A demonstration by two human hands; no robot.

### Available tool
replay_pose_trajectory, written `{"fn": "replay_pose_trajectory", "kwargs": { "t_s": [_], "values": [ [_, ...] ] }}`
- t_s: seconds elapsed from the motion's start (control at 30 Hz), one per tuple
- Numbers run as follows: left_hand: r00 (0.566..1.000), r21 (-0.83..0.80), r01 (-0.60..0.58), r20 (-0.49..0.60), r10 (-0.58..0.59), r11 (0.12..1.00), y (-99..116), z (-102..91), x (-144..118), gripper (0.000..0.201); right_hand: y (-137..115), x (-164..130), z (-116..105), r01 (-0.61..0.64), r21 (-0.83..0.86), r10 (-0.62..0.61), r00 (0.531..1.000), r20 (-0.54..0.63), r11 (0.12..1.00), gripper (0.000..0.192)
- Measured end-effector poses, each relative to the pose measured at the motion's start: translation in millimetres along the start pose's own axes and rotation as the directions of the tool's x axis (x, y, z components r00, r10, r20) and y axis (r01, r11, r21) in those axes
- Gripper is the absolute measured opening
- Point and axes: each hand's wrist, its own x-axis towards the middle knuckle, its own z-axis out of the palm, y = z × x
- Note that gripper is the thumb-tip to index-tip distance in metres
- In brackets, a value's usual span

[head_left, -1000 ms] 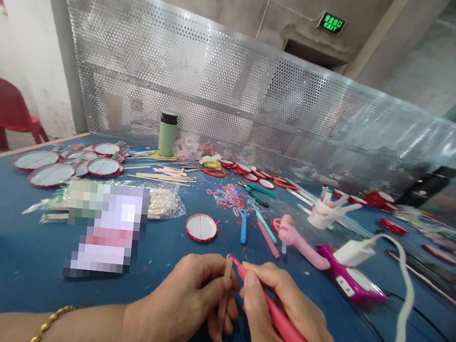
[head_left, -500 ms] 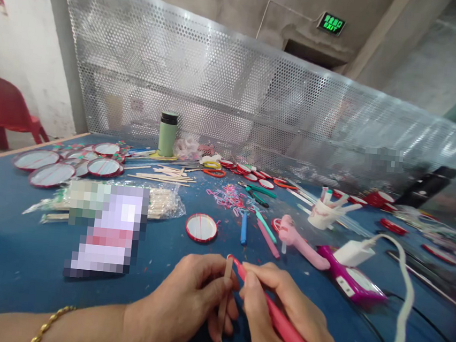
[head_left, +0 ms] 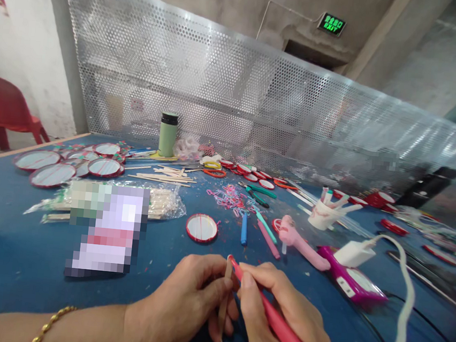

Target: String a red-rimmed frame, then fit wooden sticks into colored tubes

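My left hand pinches a thin wooden stick upright over the blue table near its front edge. My right hand grips a red pen-shaped tool, and its tip touches the top of the stick. A gold bracelet sits on my left wrist. A round red-rimmed disc lies just beyond my hands.
Several larger red-rimmed discs lie at the far left, by a bag of wooden sticks. A green flask, scissors, coloured rubber bands, a white cup, a pink tool and a charger with white cable crowd the right.
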Motion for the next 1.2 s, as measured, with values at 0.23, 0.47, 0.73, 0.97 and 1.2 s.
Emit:
{"fn": "replay_pose_trajectory", "kwargs": {
  "t_s": [0.23, 0.47, 0.73, 0.97, 1.2],
  "values": [
    [1.000, -0.008, 0.012, -0.007, -0.012, 1.000, 1.5, 0.6, -0.7, 0.042, -1.7, -1.1, -0.3, -0.046, 0.004, 0.046, 0.999, -0.002, 0.999, 0.012],
    [1.000, 0.009, 0.003, 0.002, -0.003, 1.000, 2.3, 1.2, -2.5, 0.041, 0.9, -1.1, -0.6, -0.010, -0.010, 0.010, 1.000, 0.000, 1.000, 0.012],
    [1.000, 0.017, 0.018, -0.010, -0.018, 1.000, 3.1, 0.5, -1.2, 0.044, 0.6, -1.6, -0.8, -0.022, 0.032, 0.021, 0.999, 0.026, 0.999, 0.012],
    [1.000, 0.025, 0.010, -0.014, -0.010, 1.000, 2.5, 1.2, -1.8, 0.042, -1.2, -2.4, 1.7, -0.028, 0.030, 0.028, 1.000, -0.009, 0.999, 0.013],
    [1.000, 0.013, -0.010, 0.001, 0.010, 1.000, -0.7, 0.2, -1.1, 0.042, -0.8, 1.5, -0.5, 0.000, 0.001, 0.000, 1.000, -0.005, 1.000, 0.013]
  ]
}}
